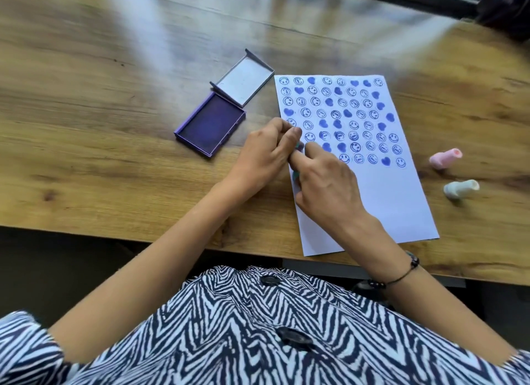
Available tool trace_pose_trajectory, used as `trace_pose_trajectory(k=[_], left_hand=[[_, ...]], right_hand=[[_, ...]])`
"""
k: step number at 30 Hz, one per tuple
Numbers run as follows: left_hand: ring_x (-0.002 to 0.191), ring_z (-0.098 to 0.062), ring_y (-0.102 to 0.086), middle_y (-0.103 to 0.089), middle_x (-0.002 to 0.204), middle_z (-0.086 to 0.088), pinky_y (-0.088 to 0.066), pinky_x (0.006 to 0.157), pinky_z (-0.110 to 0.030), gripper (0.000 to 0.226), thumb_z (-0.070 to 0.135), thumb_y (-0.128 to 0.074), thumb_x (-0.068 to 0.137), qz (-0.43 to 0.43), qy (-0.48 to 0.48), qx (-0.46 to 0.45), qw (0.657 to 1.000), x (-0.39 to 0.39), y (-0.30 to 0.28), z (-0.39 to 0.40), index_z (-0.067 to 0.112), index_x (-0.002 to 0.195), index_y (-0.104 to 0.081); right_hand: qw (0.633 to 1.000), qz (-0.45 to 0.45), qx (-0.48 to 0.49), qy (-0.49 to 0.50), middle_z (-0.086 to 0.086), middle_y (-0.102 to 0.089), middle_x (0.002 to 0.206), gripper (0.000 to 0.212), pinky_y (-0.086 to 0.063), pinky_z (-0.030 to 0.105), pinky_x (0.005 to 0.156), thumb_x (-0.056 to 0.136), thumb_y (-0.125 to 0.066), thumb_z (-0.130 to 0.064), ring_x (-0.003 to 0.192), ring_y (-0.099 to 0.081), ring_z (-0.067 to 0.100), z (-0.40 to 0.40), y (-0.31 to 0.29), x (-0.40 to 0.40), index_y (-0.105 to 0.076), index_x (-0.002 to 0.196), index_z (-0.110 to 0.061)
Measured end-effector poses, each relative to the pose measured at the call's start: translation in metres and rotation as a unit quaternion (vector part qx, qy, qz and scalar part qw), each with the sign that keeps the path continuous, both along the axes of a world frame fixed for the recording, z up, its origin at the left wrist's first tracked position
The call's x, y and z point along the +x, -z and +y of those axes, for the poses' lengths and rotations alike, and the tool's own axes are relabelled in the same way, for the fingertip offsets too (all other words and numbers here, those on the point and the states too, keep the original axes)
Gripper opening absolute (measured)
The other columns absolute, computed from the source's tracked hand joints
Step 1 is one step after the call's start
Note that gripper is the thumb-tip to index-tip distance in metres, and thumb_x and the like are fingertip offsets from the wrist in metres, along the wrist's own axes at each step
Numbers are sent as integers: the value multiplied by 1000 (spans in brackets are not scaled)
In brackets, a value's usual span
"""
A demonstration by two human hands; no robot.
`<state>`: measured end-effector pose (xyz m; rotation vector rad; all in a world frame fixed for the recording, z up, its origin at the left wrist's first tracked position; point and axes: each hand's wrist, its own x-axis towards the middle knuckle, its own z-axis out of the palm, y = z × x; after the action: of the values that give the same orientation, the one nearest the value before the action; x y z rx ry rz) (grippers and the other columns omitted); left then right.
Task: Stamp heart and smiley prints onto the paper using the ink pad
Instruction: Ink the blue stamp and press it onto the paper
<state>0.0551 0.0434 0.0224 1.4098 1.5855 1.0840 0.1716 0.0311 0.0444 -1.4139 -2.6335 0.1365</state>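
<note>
A white paper lies on the wooden table, its upper half covered with rows of blue smiley and heart prints. My left hand and my right hand meet at the paper's left edge. Both pinch a small teal stamp; only slivers of it show between the fingers, and a second teal bit peeks out lower by my right hand. The purple ink pad lies open to the left of the paper, its grey lid folded back behind it.
Two more small stamps lie on their sides right of the paper: a pink one and a pale blue-white one. The table's front edge runs just before my body. A dark object sits at the far right corner.
</note>
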Motion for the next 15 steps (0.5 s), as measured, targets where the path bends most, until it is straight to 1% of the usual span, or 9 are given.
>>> trace_pose_trajectory(k=[2, 5, 6, 8, 9, 10, 12, 13, 15], left_hand=[[64, 10, -51, -59, 77, 5, -35, 58, 0, 23, 22, -45, 93, -5, -4, 2, 1000, 0, 1, 0, 2, 97, -57], [64, 5, -54, -62, 81, 3, -37, 59, -1, 24, 24, -45, 93, -8, -7, -4, 1000, 1, 0, -1, 4, 97, -57], [67, 3, -55, -65, 84, 1, -40, 62, -3, 24, 24, -44, 93, -11, -8, -8, 1000, 0, 0, -1, 4, 97, -57], [80, -9, -62, -70, 93, -7, -47, 75, -19, 25, 26, -44, 93, -28, -5, -21, 999, 1, 2, -1, 4, 97, -56], [83, -14, -63, -71, 96, -11, -48, 79, -25, 26, 26, -43, 93, -34, -4, -25, 999, 1, 3, 0, 4, 98, -56], [82, -14, -63, -71, 97, -13, -48, 80, -29, 26, 27, -43, 93, -33, -5, -25, 999, 1, 4, 0, 4, 97, -56], [77, -9, -60, -72, 96, -12, -48, 80, -29, 25, 28, -43, 93, -29, -8, -22, 999, 1, 5, 1, 6, 97, -56], [77, -8, -60, -72, 96, -11, -48, 81, -30, 25, 28, -43, 93, -33, -8, -23, 999, 1, 5, 1, 7, 96, -56], [80, -10, -61, -72, 96, -12, -49, 82, -33, 23, 29, -42, 94, -44, -7, -24, 999, 2, 6, 1, 10, 95, -55]], right_hand=[[1000, 6, -5, 0, 14, -57, 96, 27, -32, 31, 56, 80, -53, -2, 77, -57, 37, 1, 0, 0, -56, 107, -8], [1000, 15, -12, 4, 12, -55, 97, 24, -33, 32, 55, 83, -51, -4, 77, -57, 37, 1, 0, 1, -54, 106, -10], [1000, 18, -15, 7, 12, -54, 96, 22, -33, 33, 55, 83, -50, -5, 77, -57, 37, 1, 0, 1, -54, 104, -11], [999, 30, -27, 21, 10, -48, 89, 16, -33, 33, 55, 83, -50, -6, 75, -56, 37, 0, 2, 3, -54, 98, -11], [997, 53, -39, 34, 8, -45, 85, 14, -35, 34, 56, 83, -50, -7, 74, -55, 36, 1, 3, 6, -54, 96, -12], [993, 93, -52, 53, 8, -48, 85, 14, -39, 35, 58, 82, -52, -8, 76, -55, 36, 2, 4, 11, -57, 95, -12], [972, 196, -76, 109, 10, -60, 88, 13, -47, 39, 69, 79, -60, -8, 79, -59, 33, 4, 2, 22, -62, 91, -12], [950, 257, -102, 142, 9, -63, 85, 11, -50, 41, 71, 78, -63, -8, 76, -62, 30, 5, 0, 27, -63, 87, -12], [880, 386, -187, 203, 2, -64, 71, 12, -56, 38, 63, 77, -65, -6, 58, -63, 20, 6, -6, 39, -63, 79, -17]])
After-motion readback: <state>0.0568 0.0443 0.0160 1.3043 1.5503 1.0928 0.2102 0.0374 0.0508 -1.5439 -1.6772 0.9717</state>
